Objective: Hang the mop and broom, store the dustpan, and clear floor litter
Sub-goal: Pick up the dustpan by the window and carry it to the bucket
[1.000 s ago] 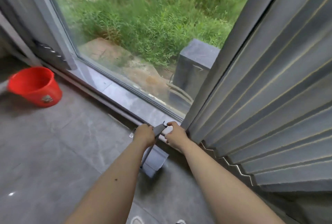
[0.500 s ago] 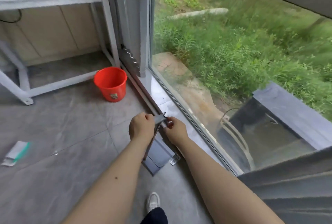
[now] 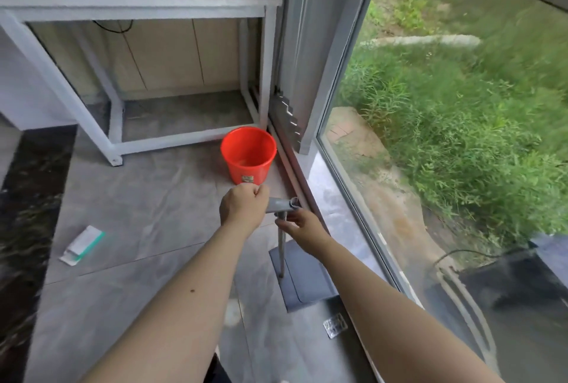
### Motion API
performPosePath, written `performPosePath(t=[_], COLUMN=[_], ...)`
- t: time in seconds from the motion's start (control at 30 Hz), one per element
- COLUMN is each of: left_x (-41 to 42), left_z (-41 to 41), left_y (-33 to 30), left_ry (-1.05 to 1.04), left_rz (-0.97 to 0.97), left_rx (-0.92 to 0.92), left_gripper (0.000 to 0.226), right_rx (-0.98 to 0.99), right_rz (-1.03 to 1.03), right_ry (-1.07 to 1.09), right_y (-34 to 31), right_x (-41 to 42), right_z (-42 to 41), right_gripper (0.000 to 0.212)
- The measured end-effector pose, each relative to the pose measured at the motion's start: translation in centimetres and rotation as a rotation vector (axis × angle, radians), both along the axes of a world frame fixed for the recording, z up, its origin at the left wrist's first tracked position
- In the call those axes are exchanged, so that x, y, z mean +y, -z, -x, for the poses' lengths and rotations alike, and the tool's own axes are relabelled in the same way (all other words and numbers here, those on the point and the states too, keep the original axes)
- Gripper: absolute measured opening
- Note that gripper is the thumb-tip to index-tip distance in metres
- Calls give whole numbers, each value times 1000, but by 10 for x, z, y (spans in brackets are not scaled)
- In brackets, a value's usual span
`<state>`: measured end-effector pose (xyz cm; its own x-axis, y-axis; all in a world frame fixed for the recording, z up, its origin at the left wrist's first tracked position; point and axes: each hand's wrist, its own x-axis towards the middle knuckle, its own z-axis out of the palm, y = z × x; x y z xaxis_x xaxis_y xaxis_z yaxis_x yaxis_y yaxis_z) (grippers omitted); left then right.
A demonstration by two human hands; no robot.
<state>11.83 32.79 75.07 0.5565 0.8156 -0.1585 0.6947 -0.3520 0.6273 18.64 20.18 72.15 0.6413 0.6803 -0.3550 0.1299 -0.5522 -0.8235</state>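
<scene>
— Left hand [image 3: 242, 210] fisted on grey tubular dustpan [image 3: 302, 278] handle; right hand [image 3: 302, 227] pinched its thin metal stem.
— Changes?
— Flat pan stood on glossy tile; view had swung left, toward red plastic bucket [image 3: 248, 159].

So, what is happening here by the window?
A person holds a grey dustpan upright on the floor. The left hand grips the handle top, and the right hand pinches the shaft just below. Litter is not yet cleared: a white and green packet and a blister pack. A red bucket stands beyond.
</scene>
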Motion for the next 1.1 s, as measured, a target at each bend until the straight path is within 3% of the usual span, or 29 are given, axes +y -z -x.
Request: performPosePath(t=[0.1, 0.2, 0.4, 0.63, 0.77, 1.1], left_x=[46, 88, 168, 243, 282, 374], left_z=[-17, -41, -76, -125, -163, -274], left_y=[4, 10, 23, 46, 67, 137], left_ry=[37, 82, 74, 71, 92, 199], left_rz=[57, 168, 256, 200, 198, 253], left_rx=[-32, -148, -227, -170, -115, 91], left_gripper=[44, 40, 24, 21, 24, 24], right_rx=[-68, -185, -282, -403, -470, -327], right_rz=[87, 202, 270, 402, 467, 607], right_ry=[-35, 13, 84, 99, 92, 140], right_y=[5, 7, 15, 35, 58, 121], right_x=[47, 88, 157, 229, 265, 359], right_z=[-9, -26, -53, -97, -134, -248], right_gripper=[24, 37, 26, 17, 30, 35])
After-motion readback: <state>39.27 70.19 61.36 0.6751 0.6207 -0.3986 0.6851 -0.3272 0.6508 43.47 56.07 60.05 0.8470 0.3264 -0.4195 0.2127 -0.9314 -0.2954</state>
